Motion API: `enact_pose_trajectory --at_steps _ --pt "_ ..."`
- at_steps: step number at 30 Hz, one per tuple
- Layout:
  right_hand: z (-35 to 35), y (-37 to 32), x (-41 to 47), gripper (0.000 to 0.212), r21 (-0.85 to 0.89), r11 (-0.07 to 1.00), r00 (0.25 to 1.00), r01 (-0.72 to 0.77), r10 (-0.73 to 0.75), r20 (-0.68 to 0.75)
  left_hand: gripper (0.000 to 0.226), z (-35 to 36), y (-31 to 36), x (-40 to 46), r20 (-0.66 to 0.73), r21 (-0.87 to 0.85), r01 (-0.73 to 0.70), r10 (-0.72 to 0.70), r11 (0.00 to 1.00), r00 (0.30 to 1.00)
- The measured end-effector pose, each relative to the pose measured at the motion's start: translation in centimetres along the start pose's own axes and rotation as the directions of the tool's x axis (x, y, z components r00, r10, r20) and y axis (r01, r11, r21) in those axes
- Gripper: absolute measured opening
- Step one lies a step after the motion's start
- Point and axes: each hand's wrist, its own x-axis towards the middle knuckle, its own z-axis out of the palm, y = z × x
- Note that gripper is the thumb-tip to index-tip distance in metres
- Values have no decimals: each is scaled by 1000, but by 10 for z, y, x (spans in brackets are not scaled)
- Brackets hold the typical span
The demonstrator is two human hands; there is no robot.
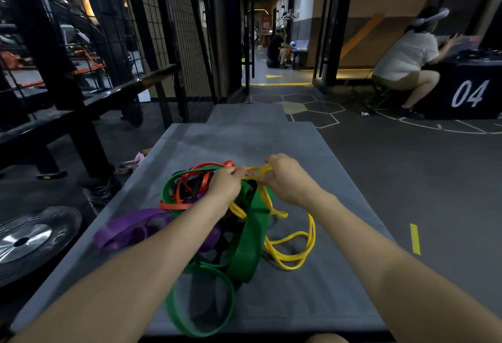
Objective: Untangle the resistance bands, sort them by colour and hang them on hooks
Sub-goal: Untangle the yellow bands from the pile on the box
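Your left hand and right hand both pinch the thin yellow band. It looks light, limp and stretchy, so you should hold near the knot in the tangle.

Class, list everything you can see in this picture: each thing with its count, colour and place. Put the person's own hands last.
yellow bands: count unclear, yellow, right of the pile, one end held up in both hands
green bands: at least two, green, middle and near edge of the mat
purple band: count unclear, purple, left of the pile
orange band: count unclear, orange-red, far left of the pile
black band: count unclear, black, under the pile
mat: one, grey, on the floor
weight plate: one, silver, left floor
box: one, black, marked 04, far right
seated person: one, white top, by the box
left hand: pinches yellow bands
right hand: grips yellow bands
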Motion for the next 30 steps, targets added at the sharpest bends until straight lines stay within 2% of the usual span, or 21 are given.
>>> enact_pose_trajectory --at_steps 3,6,9,10,12,14,17,20,23,26,28,30 --pt "-29 -3 3 23 202 979 966 3 49 -255 39 -10 2 7 -62 28 55 -53 998 997" --pt "-44 8 4 24 365 930 858 -44 222 -463 36 -28 7 17 -100 -117 162 -174 980 980" --pt "-59 39 6 31 585 789 678 -187 535 -505 39 -58 2 24 -188 -254 280 -331 926 925" --pt "-64 50 4 31 628 748 638 -213 593 -491 40 -68 -3 25 -220 -268 302 -364 915 905" --pt "-63 66 -2 31 636 726 619 -264 633 -465 41 -76 -10 28 -315 -190 295 -343 936 885" --pt "-47 71 -10 29 574 752 662 -325 614 -430 40 -67 -9 27 -349 -139 208 -244 968 905" --pt "-15 67 -23 25 473 807 773 -354 537 -337 37 -46 -7 26 -298 -113 89 -119 990 947" --pt "6 70 -30 22 295 874 856 -386 459 -239 36 -39 -3 19 -231 -148 62 -95 987 968" --pt "22 72 -28 23 71 904 905 -421 424 -29 36 -36 -8 14 -159 -189 47 -78 981 984" --pt "37 59 -17 33 -98 948 949 -302 309 67 35 -33 -11 11 -123 -262 32 -66 965 990" --pt "43 40 -7 47 -59 980 979 -191 195 68 35 -31 -10 7 -100 -288 25 -56 957 993" --pt "45 17 3 62 66 992 992 -107 103 71 34 -30 -7 2 -57 -324 21 -42 946 998"
